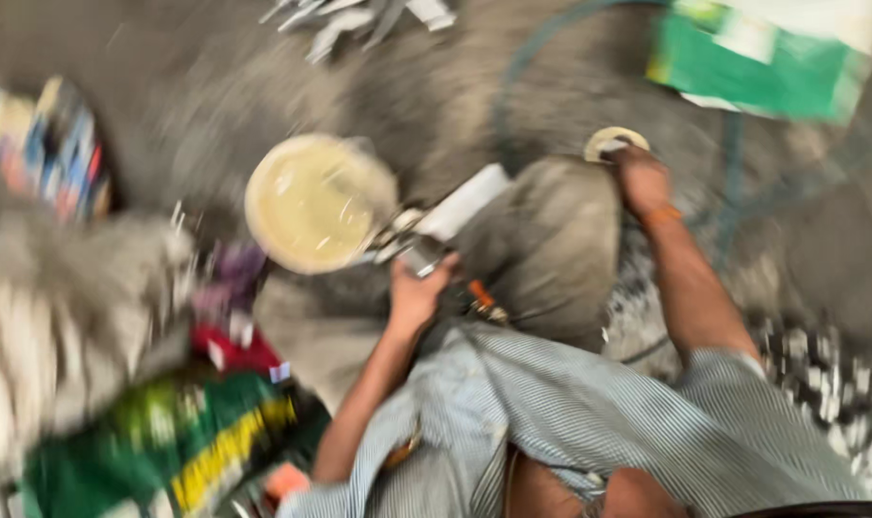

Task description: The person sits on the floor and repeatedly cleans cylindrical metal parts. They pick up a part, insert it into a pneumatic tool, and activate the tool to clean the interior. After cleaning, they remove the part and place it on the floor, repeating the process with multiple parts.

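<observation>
Striped blue-and-white shirt fabric (589, 422) fills the near edge of the view, and both bare forearms are seen reaching away from it.

Just beyond the shirt, the left hand (417, 293) is closed around a metal tool (407, 245) with a white flat piece (465, 201) projecting from its far end; the fingers are wrapped about the tool's body, though blur hides exactly how they sit. A small orange-handled item (479, 295) lies just beside that hand, on its right.

To the right of the metal tool, a grey rounded lump, perhaps a stone or a cloth-covered block (551, 245), sits between the two hands. At its far right corner the right hand (642, 177), banded at the wrist in orange, is pressed down on a roll of tape (613, 142); whether the roll is pinched or merely touched cannot be told.

Left of the metal tool, touching or nearly touching it, a round cream-coloured lid or disc (311, 201) is seen. Further left, a green and yellow bag (177, 446), red and purple scraps (230, 317) and a pale heap (62, 307) are spread on the floor.

Well beyond the tool, a green box (757, 62), a thin hose (512, 86) and loose metal pieces (359, 19) are found.

As a judgement: with the head in motion and the left hand working unwatched, the tool could slip against the disc or nick the fingers, and the hose could be snagged by the right arm.
</observation>
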